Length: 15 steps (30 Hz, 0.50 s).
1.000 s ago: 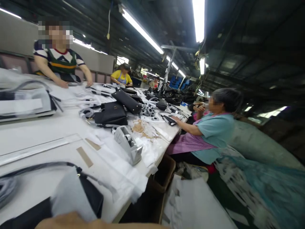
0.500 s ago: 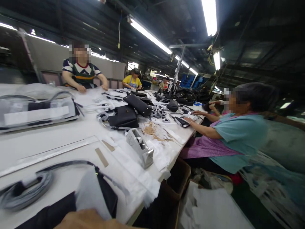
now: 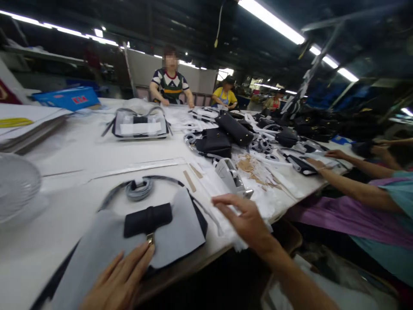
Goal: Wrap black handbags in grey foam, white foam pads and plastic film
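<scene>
A black handbag (image 3: 201, 221) lies in front of me with a grey protective sheet (image 3: 180, 232) over its face. A black strap with a gold clasp (image 3: 150, 237) shows through the sheet's opening. My left hand (image 3: 121, 277) rests flat on the bag, its fingertips touching the clasp. Behind the bag stands a coiled grey-wrapped strap (image 3: 138, 189). My right hand (image 3: 247, 221) is held out over the table's near edge, fingers stretched and nothing visible in them. It is nearest to white tissue sheets (image 3: 206, 185) and a grey tape dispenser (image 3: 227, 174).
Further back, another wrapped handbag (image 3: 140, 127) and a pile of black bags (image 3: 214, 142) lie on the table. Brown paper scraps (image 3: 248, 165) are beside the dispenser. A clear plastic bowl (image 3: 17, 187) stands left. A co-worker's hands (image 3: 318, 163) work at the right.
My view has swung left, bringing the whole handbag and both hands into sight. My left hand is now flat at the clasp; my right is held out toward the tissue sheets.
</scene>
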Each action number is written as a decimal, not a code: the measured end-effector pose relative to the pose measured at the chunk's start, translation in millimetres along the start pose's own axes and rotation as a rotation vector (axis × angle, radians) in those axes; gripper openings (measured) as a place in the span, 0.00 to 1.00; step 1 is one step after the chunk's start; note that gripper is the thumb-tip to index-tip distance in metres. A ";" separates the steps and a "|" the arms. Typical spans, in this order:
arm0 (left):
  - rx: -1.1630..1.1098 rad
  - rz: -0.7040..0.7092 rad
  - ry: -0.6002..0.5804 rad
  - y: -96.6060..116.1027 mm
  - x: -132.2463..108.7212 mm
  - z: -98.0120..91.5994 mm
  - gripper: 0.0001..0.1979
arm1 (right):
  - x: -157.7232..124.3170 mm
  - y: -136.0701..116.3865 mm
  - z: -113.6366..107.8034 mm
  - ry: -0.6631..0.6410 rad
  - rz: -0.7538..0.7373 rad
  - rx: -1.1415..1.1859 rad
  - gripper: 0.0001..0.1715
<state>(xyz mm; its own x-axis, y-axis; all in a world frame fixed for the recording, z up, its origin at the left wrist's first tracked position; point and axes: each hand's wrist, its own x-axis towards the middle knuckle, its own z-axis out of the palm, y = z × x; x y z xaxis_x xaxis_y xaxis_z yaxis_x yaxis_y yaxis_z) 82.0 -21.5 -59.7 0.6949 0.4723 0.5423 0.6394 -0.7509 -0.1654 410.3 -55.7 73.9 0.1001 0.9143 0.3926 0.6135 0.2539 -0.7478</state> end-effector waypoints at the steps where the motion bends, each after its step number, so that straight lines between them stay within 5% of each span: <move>1: 0.012 -0.026 -0.031 4.0 1.7 -4.6 0.32 | -0.9 11.1 -17.0 0.109 0.092 -0.033 0.13; 4: -0.003 -0.085 -0.087 15.8 8.7 -18.2 0.28 | -6.1 49.0 -58.8 0.356 0.351 -0.123 0.20; 8: -0.050 -0.173 -0.185 25.1 15.5 -26.6 0.28 | -24.0 91.9 -84.9 0.463 0.577 -0.196 0.19; 13: -0.043 -0.155 -0.175 24.7 12.7 -24.6 0.29 | -43.4 130.7 -95.1 0.559 0.625 -0.247 0.19; 15: -0.020 -0.119 -0.142 21.3 9.5 -22.1 0.29 | -44.6 140.7 -102.6 0.566 0.535 -0.287 0.20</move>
<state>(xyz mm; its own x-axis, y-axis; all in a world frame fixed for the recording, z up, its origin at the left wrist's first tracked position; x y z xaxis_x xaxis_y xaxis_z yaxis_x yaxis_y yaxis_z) 95.0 -43.2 -39.9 0.6549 0.6176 0.4355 0.7143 -0.6941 -0.0898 572.5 -93.1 6.2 0.7672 0.5721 0.2898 0.5394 -0.3312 -0.7741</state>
